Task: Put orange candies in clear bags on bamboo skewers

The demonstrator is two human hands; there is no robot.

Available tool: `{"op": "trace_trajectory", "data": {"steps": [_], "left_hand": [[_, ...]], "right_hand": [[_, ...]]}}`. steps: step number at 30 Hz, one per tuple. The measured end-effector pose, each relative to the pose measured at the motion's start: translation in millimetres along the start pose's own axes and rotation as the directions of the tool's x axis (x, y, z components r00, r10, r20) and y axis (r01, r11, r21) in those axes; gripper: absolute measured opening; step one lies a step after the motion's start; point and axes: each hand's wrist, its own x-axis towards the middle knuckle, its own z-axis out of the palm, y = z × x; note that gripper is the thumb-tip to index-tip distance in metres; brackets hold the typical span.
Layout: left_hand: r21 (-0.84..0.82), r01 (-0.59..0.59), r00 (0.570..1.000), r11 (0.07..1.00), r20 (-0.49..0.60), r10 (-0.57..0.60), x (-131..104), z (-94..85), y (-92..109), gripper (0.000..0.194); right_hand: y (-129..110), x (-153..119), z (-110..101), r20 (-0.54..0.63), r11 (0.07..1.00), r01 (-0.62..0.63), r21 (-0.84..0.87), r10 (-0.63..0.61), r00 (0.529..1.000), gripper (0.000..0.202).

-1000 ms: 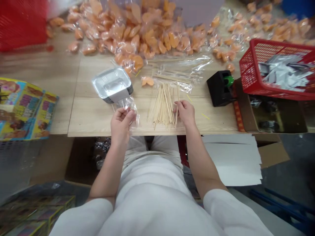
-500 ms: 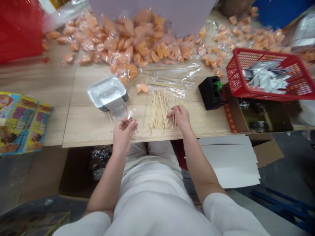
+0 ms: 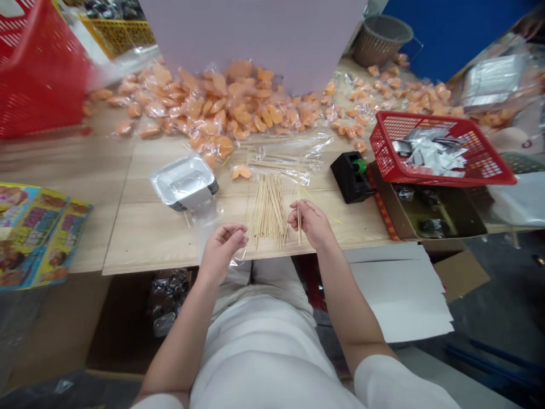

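Note:
My left hand point(image 3: 225, 244) is pinched on a clear plastic bag point(image 3: 205, 232) at the table's front edge, just below the stacked foil trays point(image 3: 185, 180). In my right hand point(image 3: 310, 222) are thin wooden sticks point(image 3: 298, 207), held upright between fingers and thumb; how many is hard to tell. Between the hands a fanned pile of wooden sticks point(image 3: 269, 210) lies on the table. Behind it are clear bags with sticks inside point(image 3: 283, 159) and one orange piece point(image 3: 240, 171).
Many bagged orange pieces point(image 3: 230, 105) lie across the back. To the right are a black tape dispenser point(image 3: 352, 177) and a red basket point(image 3: 443, 149) of silver packets above a cardboard box point(image 3: 460, 224). Colourful boxes point(image 3: 40, 236) stand at the left.
My left hand has moved a little right, towards the stick pile, with the bag. My right hand has lifted sticks beside the pile. The whole view has shifted.

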Motion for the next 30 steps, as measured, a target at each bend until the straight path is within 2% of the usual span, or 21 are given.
{"op": "trace_trajectory", "data": {"steps": [3,5,7,9,11,12,14,16,18,19,21,22,24,26,28,30], "left_hand": [[0.015,0.11,0.98,0.994,0.163,-0.111,-5,7.6,4,0.026],[0.046,0.155,0.948,0.987,0.276,-0.161,-6,12.6,4,0.024],[0.081,0.141,0.932,0.987,0.325,-0.16,-4,14.9,2,0.024],[0.081,0.07,0.957,0.994,0.276,-0.09,-2,13.0,0,0.024],[0.047,-0.041,0.989,0.998,0.147,0.034,1,7.0,2,0.024],[0.029,-0.101,0.993,0.994,0.073,0.098,2,3.2,5,0.024],[0.007,-0.193,0.98,0.981,-0.046,0.193,3,-4.2,12,0.025],[-0.006,-0.247,0.963,0.969,-0.111,0.245,3,-9.5,19,0.024],[-0.018,-0.277,0.953,0.961,-0.13,0.272,2,-12.1,23,0.024],[-0.025,-0.29,0.95,0.957,-0.128,0.285,0,-12.6,25,0.024],[-0.033,-0.315,0.944,0.948,-0.111,0.31,-3,-13.1,25,0.025],[-0.034,-0.322,0.943,0.946,-0.1,0.317,-4,-13.2,25,0.026],[-0.03,-0.321,0.944,0.947,-0.095,0.317,-7,-13.4,25,0.027],[-0.027,-0.307,0.946,0.951,-0.113,0.303,-9,-13.0,23,0.027],[-0.024,-0.297,0.948,0.954,-0.126,0.292,-11,-12.1,22,0.028],[-0.015,-0.294,0.949,0.956,-0.123,0.29,-12,-11.2,22,0.028]], "right_hand": [[-1,-18,14,0.219,0.998,-0.02,-0.061,0.033,0.975,0.032],[1,-32,27,0.399,0.99,-0.025,-0.136,0.078,0.914,0.03],[5,-46,38,0.496,0.984,-0.029,-0.177,0.114,0.861,0.029],[12,-60,41,0.513,0.984,-0.054,-0.173,0.136,0.847,0.03],[25,-75,37,0.512,0.978,-0.091,-0.188,0.176,0.841,0.031],[34,-82,34,0.528,0.968,-0.114,-0.222,0.218,0.821,0.031],[58,-93,31,0.566,0.922,-0.153,-0.356,0.343,0.749,0.031],[84,-98,34,0.544,0.843,-0.149,-0.517,0.458,0.703,0.028],[107,-96,42,0.456,0.777,-0.115,-0.619,0.475,0.752,0.025],[115,-94,47,0.402,0.759,-0.09,-0.645,0.438,0.804,0.024],[127,-88,54,0.302,0.733,0.013,-0.681,0.264,0.916,0.031],[130,-86,55,0.276,0.715,0.084,-0.694,0.157,0.948,0.036],[135,-86,54,0.302,0.701,0.182,-0.689,0.049,0.952,0.035],[140,-87,50,0.382,0.734,0.179,-0.655,0.118,0.917,0.026],[145,-87,46,0.404,0.746,0.132,-0.653,0.196,0.894,0.022],[150,-84,42,0.337,0.725,0.114,-0.679,0.17,0.926,0.021]]}}
